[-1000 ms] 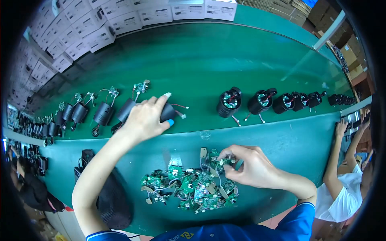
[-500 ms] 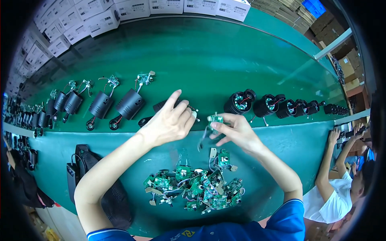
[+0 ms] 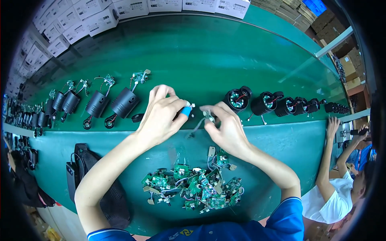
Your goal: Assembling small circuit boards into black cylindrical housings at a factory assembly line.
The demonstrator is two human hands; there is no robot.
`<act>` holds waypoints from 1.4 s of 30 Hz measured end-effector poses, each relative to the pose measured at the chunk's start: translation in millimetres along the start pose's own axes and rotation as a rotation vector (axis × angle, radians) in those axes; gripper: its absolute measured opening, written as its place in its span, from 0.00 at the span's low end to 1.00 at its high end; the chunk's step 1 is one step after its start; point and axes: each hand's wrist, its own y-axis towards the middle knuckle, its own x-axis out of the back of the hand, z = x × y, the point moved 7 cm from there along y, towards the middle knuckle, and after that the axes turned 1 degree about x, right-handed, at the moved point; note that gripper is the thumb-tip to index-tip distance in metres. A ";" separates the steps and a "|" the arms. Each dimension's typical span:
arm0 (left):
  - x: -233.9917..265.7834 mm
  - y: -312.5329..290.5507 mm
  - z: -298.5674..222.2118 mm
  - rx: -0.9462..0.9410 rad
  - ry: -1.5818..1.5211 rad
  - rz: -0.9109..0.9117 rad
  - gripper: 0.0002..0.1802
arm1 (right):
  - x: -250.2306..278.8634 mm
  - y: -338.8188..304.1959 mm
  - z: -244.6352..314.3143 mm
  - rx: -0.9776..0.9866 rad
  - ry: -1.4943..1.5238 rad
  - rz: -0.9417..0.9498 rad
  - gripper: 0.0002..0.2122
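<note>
My left hand [image 3: 163,114] is curled over a dark housing that it mostly hides. A blue cover sits on one of its fingers, and a small white plug [image 3: 193,105] shows at the pinched fingertips. Beside the hand pokes out a round black end piece [image 3: 137,117]. My right hand [image 3: 227,130], just across from it, grips a small circuit board [image 3: 209,116], partly covered by the fingers. A grey cable [image 3: 196,130] hangs from that board, blurred by motion. Below both hands lies a pile of green circuit boards [image 3: 197,186] with cables.
Black cylinders [image 3: 126,102] with boards wired on lie in a row at left. More black cylinders [image 3: 237,100] stand open at right. A black mesh bag [image 3: 116,201] lies near my left forearm. White boxes [image 3: 165,5] line the back; a co-worker's arm [image 3: 325,160] reaches in at right.
My left hand has lowered its raised finger and closed into a pinch at the white plug. My right hand has moved slightly up and left, turning the circuit board.
</note>
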 end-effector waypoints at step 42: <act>-8.3 -8.1 23.2 0.264 -0.179 0.099 0.07 | -8.4 9.0 21.0 0.127 -0.038 -0.159 0.11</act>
